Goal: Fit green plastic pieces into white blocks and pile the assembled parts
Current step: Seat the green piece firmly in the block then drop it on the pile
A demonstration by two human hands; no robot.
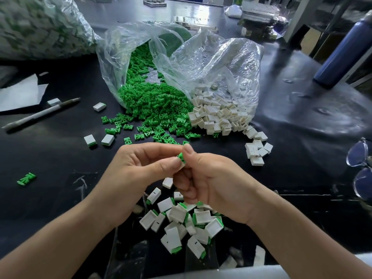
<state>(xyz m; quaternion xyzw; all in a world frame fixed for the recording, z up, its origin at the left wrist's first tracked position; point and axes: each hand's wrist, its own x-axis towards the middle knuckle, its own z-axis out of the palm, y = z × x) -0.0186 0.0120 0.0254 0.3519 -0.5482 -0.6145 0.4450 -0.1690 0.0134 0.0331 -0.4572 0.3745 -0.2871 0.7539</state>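
Observation:
My left hand [136,174] and my right hand [209,178] meet above the black table, and together they pinch one green piece [180,156] with a white block mostly hidden between the fingertips. Below them lies a pile of assembled parts [185,224], white blocks with green ends. Loose green pieces [149,105] spill from a clear bag behind the hands. White blocks [219,115] spill from a second clear bag to the right of them.
Two assembled parts [98,140] and a stray green piece [26,178] lie on the left. A pen [40,114] and white paper [20,93] sit further left. A blue bottle [344,51] stands far right, with eyeglasses [360,168] at the right edge. A large filled bag [40,25] is at the back left.

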